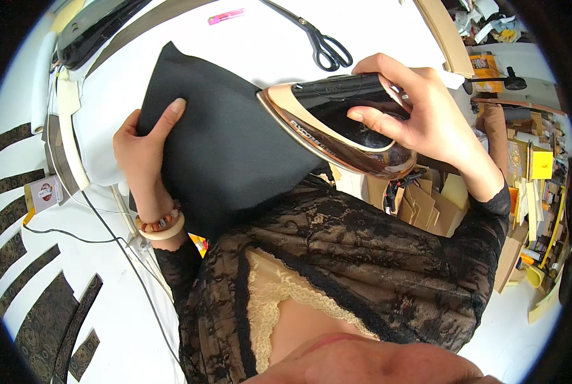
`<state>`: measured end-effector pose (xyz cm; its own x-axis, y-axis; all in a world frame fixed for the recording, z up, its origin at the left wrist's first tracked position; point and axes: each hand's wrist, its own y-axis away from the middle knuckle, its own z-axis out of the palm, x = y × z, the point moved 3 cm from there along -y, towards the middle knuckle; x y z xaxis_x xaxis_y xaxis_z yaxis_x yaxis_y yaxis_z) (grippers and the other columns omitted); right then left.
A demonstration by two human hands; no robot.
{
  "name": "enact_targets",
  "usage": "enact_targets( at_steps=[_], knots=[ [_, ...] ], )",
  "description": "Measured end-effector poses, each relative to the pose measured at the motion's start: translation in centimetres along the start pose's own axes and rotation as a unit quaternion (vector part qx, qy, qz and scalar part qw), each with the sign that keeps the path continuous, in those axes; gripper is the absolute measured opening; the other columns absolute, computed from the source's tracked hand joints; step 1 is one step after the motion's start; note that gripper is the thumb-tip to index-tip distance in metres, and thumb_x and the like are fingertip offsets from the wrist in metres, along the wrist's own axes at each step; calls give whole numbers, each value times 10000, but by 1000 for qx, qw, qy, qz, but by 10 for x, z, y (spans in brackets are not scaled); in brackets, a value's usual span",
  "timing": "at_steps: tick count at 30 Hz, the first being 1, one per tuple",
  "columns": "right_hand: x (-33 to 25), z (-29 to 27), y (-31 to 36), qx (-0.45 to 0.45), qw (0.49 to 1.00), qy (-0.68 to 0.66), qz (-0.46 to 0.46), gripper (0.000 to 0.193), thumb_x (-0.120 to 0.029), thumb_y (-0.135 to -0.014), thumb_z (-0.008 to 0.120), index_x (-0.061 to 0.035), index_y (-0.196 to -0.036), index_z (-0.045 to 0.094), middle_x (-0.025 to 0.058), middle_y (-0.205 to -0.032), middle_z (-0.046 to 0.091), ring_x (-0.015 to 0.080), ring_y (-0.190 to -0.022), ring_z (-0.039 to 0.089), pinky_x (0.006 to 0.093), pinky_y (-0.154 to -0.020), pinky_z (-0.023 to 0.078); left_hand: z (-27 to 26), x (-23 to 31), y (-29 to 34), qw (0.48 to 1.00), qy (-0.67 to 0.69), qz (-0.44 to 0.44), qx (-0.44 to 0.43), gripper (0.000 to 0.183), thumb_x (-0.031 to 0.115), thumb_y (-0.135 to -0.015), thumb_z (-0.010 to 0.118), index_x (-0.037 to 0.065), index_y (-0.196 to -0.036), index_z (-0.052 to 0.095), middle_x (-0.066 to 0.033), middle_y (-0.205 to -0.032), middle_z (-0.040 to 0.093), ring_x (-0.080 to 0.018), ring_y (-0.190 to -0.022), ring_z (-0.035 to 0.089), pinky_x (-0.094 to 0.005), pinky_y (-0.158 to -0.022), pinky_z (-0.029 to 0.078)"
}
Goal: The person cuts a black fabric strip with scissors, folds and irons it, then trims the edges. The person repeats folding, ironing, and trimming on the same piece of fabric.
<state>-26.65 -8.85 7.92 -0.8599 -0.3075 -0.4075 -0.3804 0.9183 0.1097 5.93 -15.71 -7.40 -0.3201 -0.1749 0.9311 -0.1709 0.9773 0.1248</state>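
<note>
My left hand (141, 142) grips the left edge of a piece of black fabric (225, 137), its thumb lying on top. The fabric spreads over the white table and its near edge hangs toward my body. My right hand (430, 112) is closed round the handle of a black and rose-gold clothes iron (340, 121). The iron's tip points left, over the fabric's right part. I cannot tell whether its soleplate touches the cloth.
Black-handled scissors (329, 52) and a small pink tool (226, 16) lie on the white table (254, 48) beyond the fabric. Dark patterned cut pieces (42, 313) lie at the left, near a black cable (135, 275). Cardboard pieces (423, 208) stand at the right.
</note>
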Motion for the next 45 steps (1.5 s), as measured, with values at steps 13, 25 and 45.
enact_targets(
  at_steps=[13, 25, 45],
  knots=[
    [-15, -4, -65, 68, 991, -37, -112, 362, -224, -872, 773, -45, -1132, 597, 87, -878, 693, 154, -825, 697, 290, -754, 547, -6, 30, 15, 977, -189, 98, -4, 614, 532, -662, 868, -33, -856, 727, -90, -714, 707, -175, -630, 660, -293, -634, 512],
    [-18, -9, -77, 75, 994, -54, -61, 386, -227, -875, 770, -38, -1164, 595, 55, -917, 675, 105, -872, 636, 275, -799, 536, -4, 51, 32, 980, -176, 90, 1, 542, 487, -657, 893, -9, -754, 697, -62, -670, 690, -135, -591, 636, -279, -578, 478],
    [-56, -74, -456, 94, 936, -87, -327, 401, -18, -745, 809, -34, -1092, 608, 58, -901, 644, 157, -878, 611, 321, -807, 511, -127, 69, 8, 933, -187, 167, 257, 619, 482, -609, 929, -10, -640, 554, -39, -490, 483, -116, -462, 411, -273, -458, 379]
  ],
)
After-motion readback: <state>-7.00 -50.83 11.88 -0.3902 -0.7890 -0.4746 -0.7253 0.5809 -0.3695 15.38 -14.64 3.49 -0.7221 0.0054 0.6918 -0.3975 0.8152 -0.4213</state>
